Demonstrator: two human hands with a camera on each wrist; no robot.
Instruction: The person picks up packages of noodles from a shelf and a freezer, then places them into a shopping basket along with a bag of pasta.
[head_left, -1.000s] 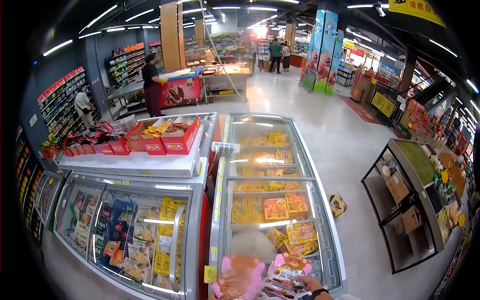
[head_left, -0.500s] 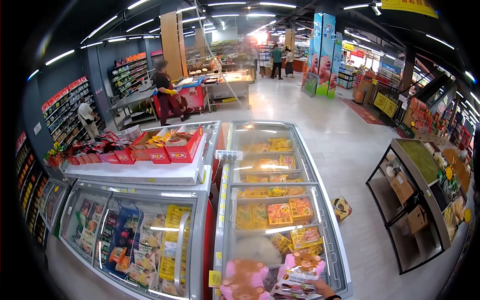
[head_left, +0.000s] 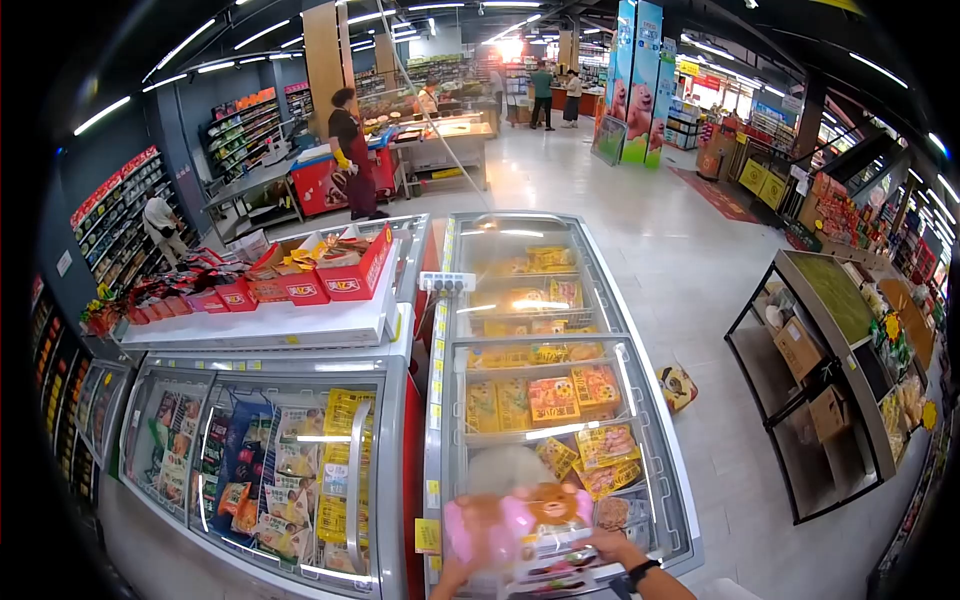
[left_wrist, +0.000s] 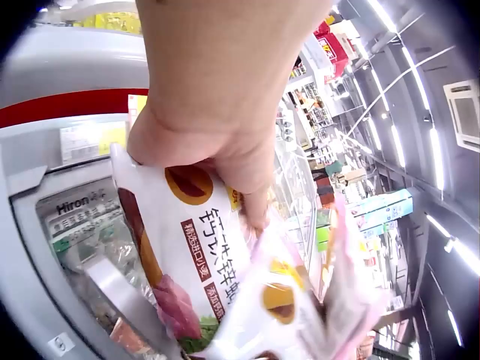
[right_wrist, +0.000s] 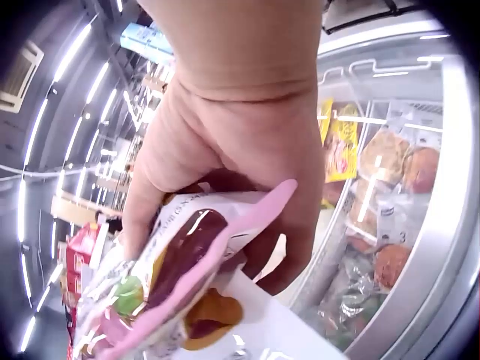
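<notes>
Above the glass-topped freezer point(head_left: 470, 350), both hands hold pink-and-white food packets with a brown bear printed on them. My left hand point(left_wrist: 217, 142) grips the top edge of one packet point(left_wrist: 180, 247), its white printed side toward the left wrist camera. In the head view this left packet point(head_left: 475, 530) is blurred. My right hand point(right_wrist: 232, 142) pinches the edge of the other packet point(right_wrist: 187, 255), thumb on one face and fingers behind. In the head view my right hand point(head_left: 605, 545) is at the right side of that packet point(head_left: 550, 510), and the two packets overlap.
Under the freezer's glass lie yellow bags point(head_left: 605, 445) and orange packs point(head_left: 555, 398). Another freezer point(head_left: 250, 460) stands left, with red boxes point(head_left: 355, 265) on a white shelf above it. A metal-framed stand point(head_left: 810, 370) is at right. A person point(head_left: 350, 150) stands near the counter.
The two packets have come closer together and now overlap. My left wrist has come into view at the bottom. The person by the counter has walked to the right.
</notes>
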